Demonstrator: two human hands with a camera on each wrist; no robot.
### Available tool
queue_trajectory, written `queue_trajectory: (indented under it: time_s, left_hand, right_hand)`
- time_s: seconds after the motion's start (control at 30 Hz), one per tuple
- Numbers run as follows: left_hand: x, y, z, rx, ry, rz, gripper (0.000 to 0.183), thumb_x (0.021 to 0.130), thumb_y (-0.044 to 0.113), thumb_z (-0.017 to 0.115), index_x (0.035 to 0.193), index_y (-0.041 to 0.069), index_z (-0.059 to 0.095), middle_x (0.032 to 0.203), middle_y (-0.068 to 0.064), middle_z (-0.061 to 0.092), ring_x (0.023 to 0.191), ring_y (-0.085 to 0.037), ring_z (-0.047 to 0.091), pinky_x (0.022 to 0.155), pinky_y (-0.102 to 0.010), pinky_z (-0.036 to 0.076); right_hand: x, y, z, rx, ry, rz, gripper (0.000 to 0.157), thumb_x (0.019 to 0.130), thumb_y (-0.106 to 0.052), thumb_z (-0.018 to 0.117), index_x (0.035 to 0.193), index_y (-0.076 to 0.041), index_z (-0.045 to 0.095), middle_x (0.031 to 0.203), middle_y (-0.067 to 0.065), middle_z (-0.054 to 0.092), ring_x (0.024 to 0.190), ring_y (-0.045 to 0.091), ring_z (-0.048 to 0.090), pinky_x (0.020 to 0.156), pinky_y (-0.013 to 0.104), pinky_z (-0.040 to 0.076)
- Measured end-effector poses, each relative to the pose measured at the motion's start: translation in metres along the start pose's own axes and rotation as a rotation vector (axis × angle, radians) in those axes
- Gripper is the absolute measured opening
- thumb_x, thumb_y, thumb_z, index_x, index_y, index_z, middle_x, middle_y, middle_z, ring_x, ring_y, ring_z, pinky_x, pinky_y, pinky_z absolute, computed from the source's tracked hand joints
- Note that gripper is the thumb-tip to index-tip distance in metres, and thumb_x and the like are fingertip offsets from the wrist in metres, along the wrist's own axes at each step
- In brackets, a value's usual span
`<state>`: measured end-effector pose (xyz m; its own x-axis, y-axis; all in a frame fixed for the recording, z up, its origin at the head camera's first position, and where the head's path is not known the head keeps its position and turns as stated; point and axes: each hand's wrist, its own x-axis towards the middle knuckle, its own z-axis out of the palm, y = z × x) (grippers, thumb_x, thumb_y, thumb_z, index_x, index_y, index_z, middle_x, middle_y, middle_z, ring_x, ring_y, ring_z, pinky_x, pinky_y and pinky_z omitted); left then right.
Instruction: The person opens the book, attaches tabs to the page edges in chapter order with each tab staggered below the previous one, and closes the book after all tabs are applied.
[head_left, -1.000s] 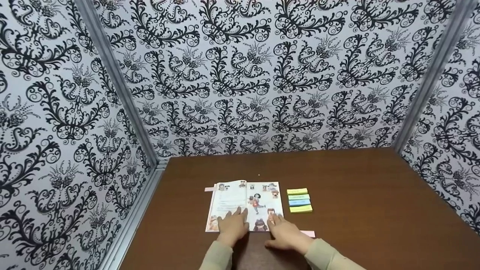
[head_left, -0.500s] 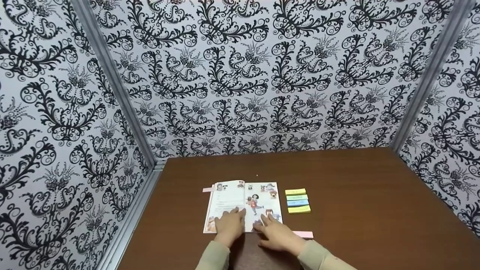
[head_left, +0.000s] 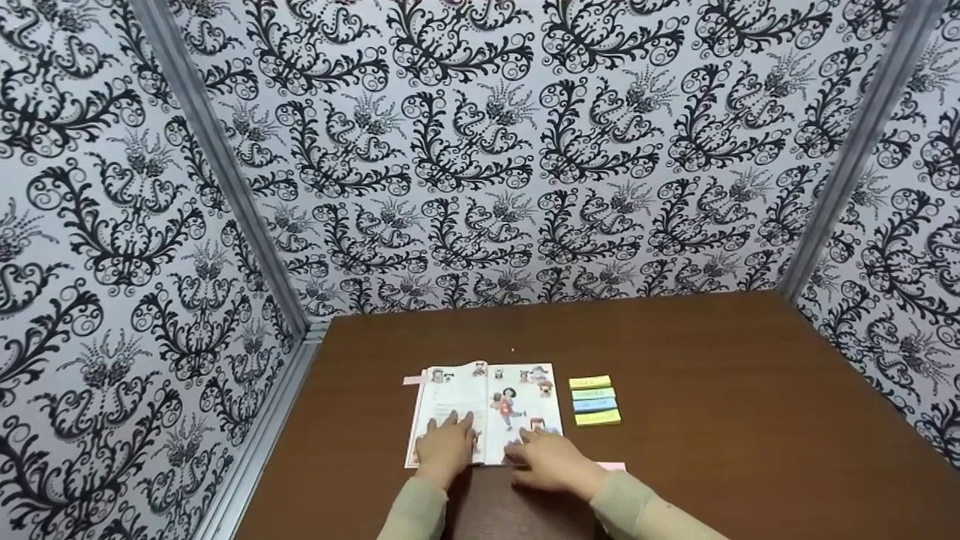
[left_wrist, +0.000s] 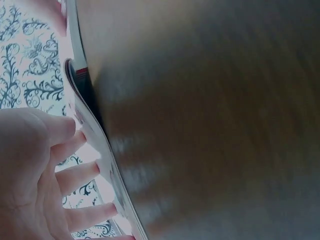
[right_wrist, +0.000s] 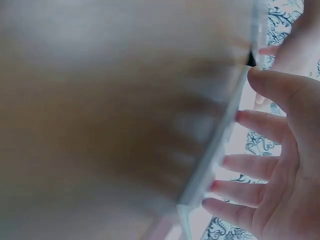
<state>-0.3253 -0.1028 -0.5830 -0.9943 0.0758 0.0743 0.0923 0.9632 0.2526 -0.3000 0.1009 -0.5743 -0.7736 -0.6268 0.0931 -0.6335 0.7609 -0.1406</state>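
An open picture book [head_left: 519,382] lies flat on the brown table, its pages printed with small cartoon figures. My left hand [head_left: 446,448] rests on the lower part of the left page, fingers spread and fairly straight. On the lower part of the right page, my right hand [head_left: 551,459] presses with its fingertips. In the left wrist view the fingertips of the left hand [left_wrist: 40,175] touch the page, and the book [left_wrist: 107,155] bulges up near its spine. The right wrist view shows the right hand [right_wrist: 285,160] with extended fingers against the book [right_wrist: 215,145].
Right of the book lies a column of sticky-note strips [head_left: 595,401] in yellow, green and blue. A pink strip [head_left: 613,466] is partly hidden behind the right wrist, and a pink tab [head_left: 413,380] sticks out at the book's left. Patterned walls [head_left: 480,187] enclose the brown table [head_left: 720,420].
The left hand has slid left across the left page, away from the spine. My right hand has shifted a little left toward the spine. The head view has turned slightly.
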Motion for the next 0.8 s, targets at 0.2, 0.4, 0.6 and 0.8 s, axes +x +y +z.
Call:
queue_trajectory:
  time_s: [0.2,0.4,0.6,0.8]
  left_hand:
    - [0.006,0.0,-0.003,0.021,0.021,-0.013,0.036,0.098,0.034,0.051,0.131,0.024,0.063,0.135,-0.007,0.057,0.122,-0.049,0.047,0.085,-0.066,0.045]
    - [0.008,0.004,-0.002,0.047,0.012,0.034,0.037,0.099,0.034,0.05,0.132,0.023,0.062,0.136,-0.007,0.057,0.12,-0.049,0.048,0.079,-0.064,0.048]
    - [0.006,0.002,0.001,0.055,0.015,0.028,0.036,0.098,0.035,0.051,0.13,0.023,0.063,0.133,-0.008,0.058,0.117,-0.051,0.05,0.076,-0.064,0.049]
    - [0.004,0.002,0.005,0.055,0.047,0.024,0.035,0.096,0.034,0.054,0.126,0.022,0.066,0.13,-0.008,0.061,0.114,-0.051,0.053,0.072,-0.065,0.049]
  right_hand:
    - [0.03,-0.003,-0.006,0.023,-0.036,-0.044,0.061,0.086,-0.041,0.065,0.135,-0.005,0.056,0.138,0.013,0.053,0.121,0.033,0.054,0.098,0.046,0.045]
    - [0.038,-0.005,0.002,-0.015,-0.048,0.007,0.073,0.084,-0.049,0.067,0.138,-0.003,0.053,0.143,0.008,0.05,0.121,0.039,0.05,0.095,0.051,0.046]
    - [0.042,-0.013,0.007,0.024,-0.02,0.057,0.074,0.082,-0.048,0.068,0.139,-0.004,0.052,0.144,0.008,0.049,0.123,0.048,0.047,0.091,0.063,0.043]
    - [0.051,-0.015,-0.001,0.042,-0.099,0.104,0.068,0.081,-0.046,0.069,0.136,-0.008,0.057,0.142,0.004,0.051,0.124,0.048,0.047,0.089,0.067,0.043]
